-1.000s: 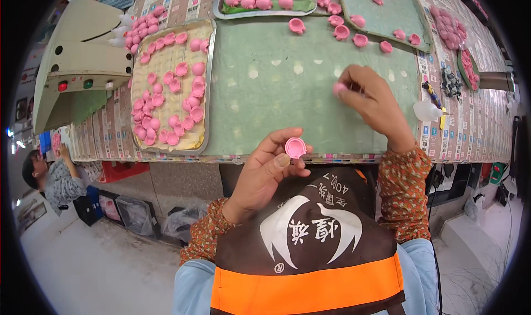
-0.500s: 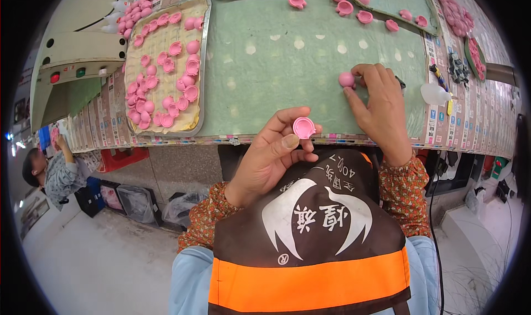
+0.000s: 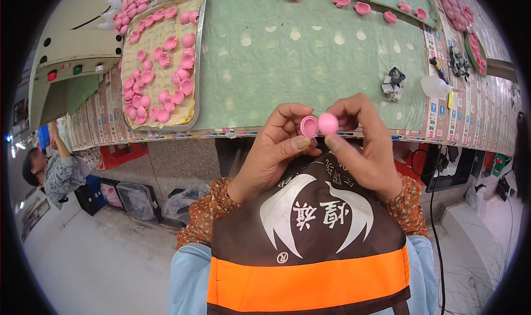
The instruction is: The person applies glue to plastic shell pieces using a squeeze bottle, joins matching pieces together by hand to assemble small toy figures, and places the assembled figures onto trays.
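Note:
Close to the table's front edge, my left hand (image 3: 271, 152) pinches a pink hollow cup-shaped plastic piece (image 3: 308, 127), its open side facing up. Just right of it, a pink domed piece (image 3: 328, 123) is between the fingers of my right hand (image 3: 366, 143), its rounded side showing. The two pieces are side by side; whether they touch I cannot tell. Both hands are over the brown apron and the edge of the green mat (image 3: 287, 71).
A lined tray (image 3: 197, 88) of pink pieces lies left, beside a beige machine (image 3: 80, 47) with buttons. Loose pink cups (image 3: 341, 0) lie at the back. A crumpled grey-black wad (image 3: 394, 84) and a white bottle (image 3: 435, 87) are right. Another person (image 3: 61, 174) is far left.
My right hand has picked the pink domed piece off the mat and brought it left and nearer, beside the cup-shaped piece. The crumpled wad it covered now shows. My left hand keeps its hold.

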The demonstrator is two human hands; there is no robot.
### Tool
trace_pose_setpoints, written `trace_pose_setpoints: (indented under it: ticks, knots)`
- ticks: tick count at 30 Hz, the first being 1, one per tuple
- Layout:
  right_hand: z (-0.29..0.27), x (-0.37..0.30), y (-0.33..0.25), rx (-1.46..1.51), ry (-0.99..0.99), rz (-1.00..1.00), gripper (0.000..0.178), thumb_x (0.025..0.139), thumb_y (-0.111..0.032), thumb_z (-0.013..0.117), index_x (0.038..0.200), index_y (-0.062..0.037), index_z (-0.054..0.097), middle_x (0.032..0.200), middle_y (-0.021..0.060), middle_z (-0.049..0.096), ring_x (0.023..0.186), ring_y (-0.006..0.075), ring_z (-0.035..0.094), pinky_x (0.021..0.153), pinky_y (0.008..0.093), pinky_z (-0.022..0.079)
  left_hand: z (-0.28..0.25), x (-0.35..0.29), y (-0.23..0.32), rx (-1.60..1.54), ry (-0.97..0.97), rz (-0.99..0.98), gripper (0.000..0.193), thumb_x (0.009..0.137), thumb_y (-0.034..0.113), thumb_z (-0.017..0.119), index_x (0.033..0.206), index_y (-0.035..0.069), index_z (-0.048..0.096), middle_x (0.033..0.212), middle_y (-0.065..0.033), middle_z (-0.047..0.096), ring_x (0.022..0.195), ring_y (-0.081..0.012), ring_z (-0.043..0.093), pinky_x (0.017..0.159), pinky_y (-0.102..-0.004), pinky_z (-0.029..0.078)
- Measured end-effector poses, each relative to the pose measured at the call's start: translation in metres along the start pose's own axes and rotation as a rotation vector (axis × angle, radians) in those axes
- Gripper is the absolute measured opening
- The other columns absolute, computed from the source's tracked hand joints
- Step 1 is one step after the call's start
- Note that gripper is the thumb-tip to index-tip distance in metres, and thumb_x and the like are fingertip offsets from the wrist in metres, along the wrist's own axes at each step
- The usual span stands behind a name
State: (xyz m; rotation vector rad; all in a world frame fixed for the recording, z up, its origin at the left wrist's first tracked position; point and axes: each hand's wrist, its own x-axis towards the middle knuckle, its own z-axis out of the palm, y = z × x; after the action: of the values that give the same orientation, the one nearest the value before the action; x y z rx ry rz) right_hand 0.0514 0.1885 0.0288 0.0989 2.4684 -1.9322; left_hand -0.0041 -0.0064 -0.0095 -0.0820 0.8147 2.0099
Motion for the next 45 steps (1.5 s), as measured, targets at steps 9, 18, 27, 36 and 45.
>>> trace_pose_setpoints:
  ticks: [9,18,27,36,45]
  knots:
    - [0.007,-0.016,0.001,0.018,-0.054,0.08,0.029,0.09,-0.004,0.064,0.115,0.0011,0.05,0.106,0.0068,0.058,0.097,0.0119,0.059,0.089,0.0272,0.047,-0.002,0.0,-0.008,0.091,-0.034,0.05,0.041,0.091,0.003,0.067,0.126,0.007,0.047,0.117,-0.0047,0.058,0.109,-0.0128,0.057,0.098,-0.029,0.046]
    - [0.01,-0.02,0.002,0.383,-0.042,0.196,0.028,0.091,-0.002,0.065,0.115,0.0012,0.053,0.108,0.0067,0.059,0.099,0.0122,0.06,0.089,0.028,0.048,-0.001,-0.001,-0.011,0.097,-0.043,0.071,0.038,0.088,0.001,0.07,0.12,0.007,0.049,0.115,-0.0062,0.06,0.109,-0.014,0.058,0.096,-0.0299,0.048]
    - [0.007,-0.021,0.005,0.55,-0.061,0.284,0.028,0.085,0.005,0.07,0.11,0.0028,0.059,0.103,0.0067,0.057,0.099,0.014,0.061,0.087,0.0277,0.05,-0.011,0.002,-0.016,0.144,-0.12,0.12,0.034,0.086,-0.002,0.071,0.114,0.007,0.053,0.114,-0.007,0.061,0.108,-0.0145,0.059,0.095,-0.0305,0.05]
    - [0.007,-0.021,0.011,-0.096,0.013,-0.115,0.031,0.079,0.004,0.073,0.107,-0.0003,0.06,0.099,0.0088,0.058,0.09,0.0175,0.059,0.079,0.0292,0.049,-0.002,-0.001,-0.013,0.116,-0.074,0.056,0.035,0.089,-0.001,0.069,0.119,0.006,0.052,0.117,-0.007,0.059,0.11,-0.0134,0.058,0.096,-0.0301,0.048]
    - [0.017,-0.022,0.015,-0.155,0.163,-0.171,0.038,0.072,-0.002,0.079,0.105,-0.0029,0.061,0.103,0.0104,0.054,0.088,0.0206,0.058,0.076,0.0313,0.049,0.004,-0.005,-0.007,0.224,-0.062,0.065,0.033,0.093,0.003,0.064,0.123,0.005,0.049,0.125,-0.0101,0.058,0.115,-0.0144,0.056,0.101,-0.0302,0.044]
